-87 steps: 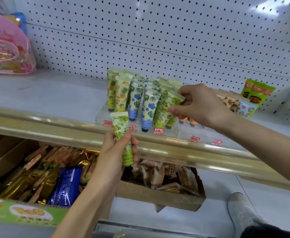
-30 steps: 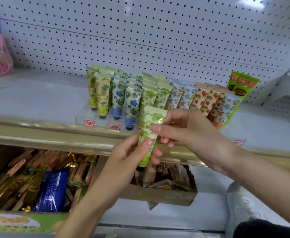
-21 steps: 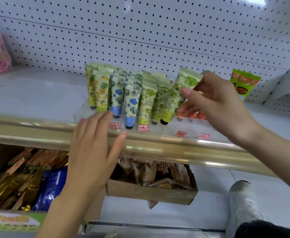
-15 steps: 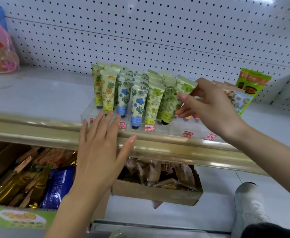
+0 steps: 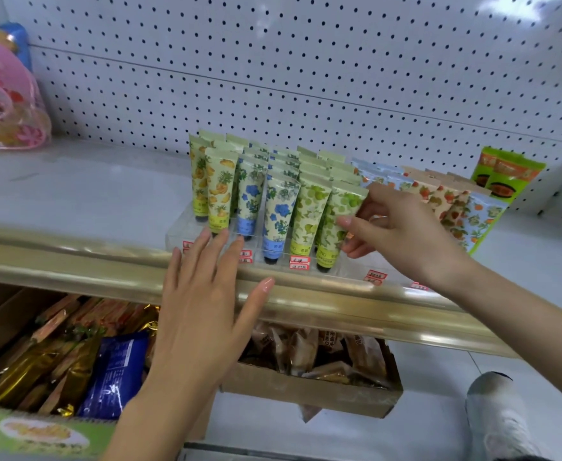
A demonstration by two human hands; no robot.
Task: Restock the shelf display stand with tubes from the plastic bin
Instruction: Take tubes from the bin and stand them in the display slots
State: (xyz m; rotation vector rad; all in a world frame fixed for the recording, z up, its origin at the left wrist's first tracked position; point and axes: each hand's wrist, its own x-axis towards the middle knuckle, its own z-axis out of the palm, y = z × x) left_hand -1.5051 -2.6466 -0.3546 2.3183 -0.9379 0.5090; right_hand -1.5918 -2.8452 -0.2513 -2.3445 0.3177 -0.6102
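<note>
Right hand [image 5: 402, 234] grip clamped on green-print tube [image 5: 338, 224], cap down in front slot of clear display stand [image 5: 186, 229]. Left hand [image 5: 203, 304] below-left of grip, fingers spread, empty. Advice: press tube straight down, release only once upright; avoid nudging neighbour tube [image 5: 308, 217] left of grip.

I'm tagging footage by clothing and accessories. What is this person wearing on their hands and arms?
Nothing shows on either: the left hand and right hand are bare, without gloves, rings or a watch, and both forearms are bare with no sleeves in view. The nails look neatly kept, slightly glossy.
</note>
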